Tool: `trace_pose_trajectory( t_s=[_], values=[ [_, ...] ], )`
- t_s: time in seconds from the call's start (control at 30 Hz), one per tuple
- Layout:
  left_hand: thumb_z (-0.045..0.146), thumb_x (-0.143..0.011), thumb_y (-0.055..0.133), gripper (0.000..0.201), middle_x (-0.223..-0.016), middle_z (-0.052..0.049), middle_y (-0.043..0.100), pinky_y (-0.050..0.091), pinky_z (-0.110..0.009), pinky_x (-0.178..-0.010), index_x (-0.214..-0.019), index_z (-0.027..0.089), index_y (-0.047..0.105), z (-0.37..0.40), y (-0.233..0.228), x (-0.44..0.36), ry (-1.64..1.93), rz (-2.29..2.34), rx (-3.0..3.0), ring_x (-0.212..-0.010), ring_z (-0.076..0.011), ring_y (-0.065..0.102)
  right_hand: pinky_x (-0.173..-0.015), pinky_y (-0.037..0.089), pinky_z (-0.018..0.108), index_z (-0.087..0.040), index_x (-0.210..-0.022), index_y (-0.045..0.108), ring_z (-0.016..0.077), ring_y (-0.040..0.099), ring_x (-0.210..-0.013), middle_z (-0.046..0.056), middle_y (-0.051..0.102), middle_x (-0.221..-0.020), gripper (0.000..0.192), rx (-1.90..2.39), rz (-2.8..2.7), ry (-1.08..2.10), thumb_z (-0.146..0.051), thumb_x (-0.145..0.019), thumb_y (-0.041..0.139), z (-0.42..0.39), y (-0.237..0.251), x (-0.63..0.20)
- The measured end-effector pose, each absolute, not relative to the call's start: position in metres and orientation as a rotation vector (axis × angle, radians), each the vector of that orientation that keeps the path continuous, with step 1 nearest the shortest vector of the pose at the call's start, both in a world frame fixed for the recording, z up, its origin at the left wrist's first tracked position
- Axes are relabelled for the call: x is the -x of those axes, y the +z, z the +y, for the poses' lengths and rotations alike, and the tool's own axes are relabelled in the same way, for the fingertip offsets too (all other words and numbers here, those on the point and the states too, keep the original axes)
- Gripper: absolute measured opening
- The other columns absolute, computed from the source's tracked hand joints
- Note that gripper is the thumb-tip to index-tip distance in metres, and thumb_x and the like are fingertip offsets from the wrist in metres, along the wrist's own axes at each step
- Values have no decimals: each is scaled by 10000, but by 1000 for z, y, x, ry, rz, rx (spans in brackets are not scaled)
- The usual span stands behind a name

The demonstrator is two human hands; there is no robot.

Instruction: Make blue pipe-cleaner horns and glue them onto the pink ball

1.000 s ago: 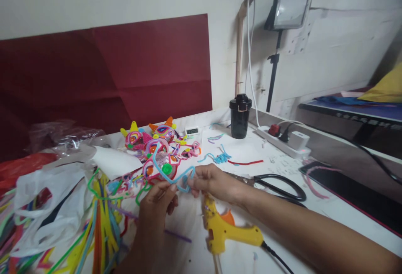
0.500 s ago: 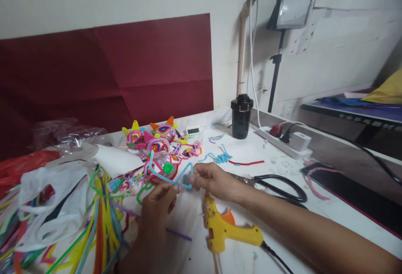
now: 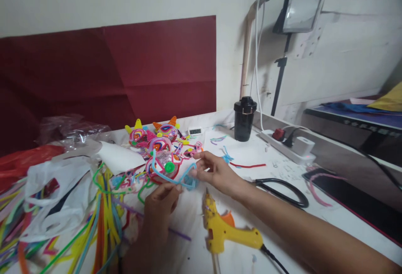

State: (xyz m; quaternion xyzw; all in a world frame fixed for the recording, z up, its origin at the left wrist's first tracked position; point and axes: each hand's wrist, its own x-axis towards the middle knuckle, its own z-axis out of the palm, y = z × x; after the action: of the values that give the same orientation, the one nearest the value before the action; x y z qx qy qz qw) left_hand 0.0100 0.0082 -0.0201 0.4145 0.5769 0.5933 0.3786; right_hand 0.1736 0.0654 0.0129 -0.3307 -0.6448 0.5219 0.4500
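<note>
A bent light-blue pipe cleaner (image 3: 154, 163) is pinched between thumb and finger of my left hand (image 3: 160, 205), its long end pointing up and away. At its zigzag end, my right hand (image 3: 218, 175) has thumb and index finger apart, with fingertips close against the bend. Whether they touch it I cannot tell. Just behind lies a colourful pipe-cleaner mask (image 3: 157, 169) with a green spiral. A yellow glue gun (image 3: 230, 232) lies on the table below my right hand. Black-handled scissors (image 3: 282, 190) are partly hidden behind my right wrist.
Bundled pipe cleaners (image 3: 103, 219) and a white plastic bag (image 3: 59, 198) crowd the left. More decorated pieces (image 3: 166, 131) sit at the back near a small digital clock (image 3: 195, 131). A black cup (image 3: 245, 119), power strip (image 3: 285, 148) and dark phone-like slab (image 3: 354, 207) stand right.
My right hand's fingers have spread from a pinch at the pipe cleaner's bend, with the index finger lifting. My left hand keeps its pinch. The whole view has shifted slightly.
</note>
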Motion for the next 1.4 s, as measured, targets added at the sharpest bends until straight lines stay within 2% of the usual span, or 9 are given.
trace_pose_trajectory(
  t_s=[0.07, 0.13, 0.27, 0.47, 0.73, 1.23, 1.4],
  values=[
    [347, -593, 704, 206, -399, 72, 381, 191, -195, -403, -569, 154, 637, 8, -21, -12, 1505, 1484, -1068, -396, -61, 297, -697, 432, 279, -175, -1104, 553, 163, 576, -814, 28, 626, -895, 517, 827, -1707, 1161, -315, -646, 749, 65, 17, -176],
    [332, -587, 698, 195, -385, 72, 377, 174, -197, -397, -537, 159, 622, 7, -21, -14, 1495, 1478, -1083, -384, -57, 281, -753, 432, 301, -196, -1055, 607, 185, 590, -889, 45, 660, -970, 398, 837, -1869, 1035, -279, -685, 726, 62, 22, -178],
    [304, -588, 680, 194, -374, 73, 376, 163, -198, -392, -494, 165, 581, 6, -21, -17, 1451, 1453, -1107, -377, -52, 262, -793, 426, 300, -197, -848, 697, 182, 613, -844, 39, 696, -888, 101, 793, -2181, 747, -193, -753, 663, 55, 31, -176],
    [310, -599, 663, 219, -374, 72, 372, 167, -205, -397, -473, 173, 548, 5, -23, -17, 1421, 1449, -1123, -376, -56, 261, -696, 427, 258, -156, -804, 715, 166, 625, -746, 58, 703, -809, 122, 795, -2375, 572, -109, -756, 613, 55, 34, -169],
    [278, -617, 622, 163, -390, 71, 364, 165, -215, -418, -503, 167, 588, 3, -22, -15, 1369, 1453, -1178, -394, -65, 274, -671, 420, 235, -142, -748, 697, 150, 625, -719, 49, 696, -773, 127, 800, -2394, 576, -86, -749, 583, 54, 35, -166],
    [307, -646, 617, 198, -390, 78, 365, 176, -215, -415, -522, 153, 596, 4, -25, -14, 1358, 1440, -1194, -398, -62, 282, -697, 408, 249, -145, -714, 653, 132, 585, -687, 21, 659, -718, 105, 764, -2414, 417, -88, -772, 586, 51, 28, -166],
    [296, -645, 620, 183, -382, 80, 370, 152, -212, -415, -535, 151, 597, 4, -21, -13, 1320, 1410, -1168, -389, -55, 276, -665, 426, 238, -147, -728, 658, 129, 574, -683, 25, 644, -697, 161, 609, -2409, 469, -133, -856, 562, 58, 36, -174]
  ],
)
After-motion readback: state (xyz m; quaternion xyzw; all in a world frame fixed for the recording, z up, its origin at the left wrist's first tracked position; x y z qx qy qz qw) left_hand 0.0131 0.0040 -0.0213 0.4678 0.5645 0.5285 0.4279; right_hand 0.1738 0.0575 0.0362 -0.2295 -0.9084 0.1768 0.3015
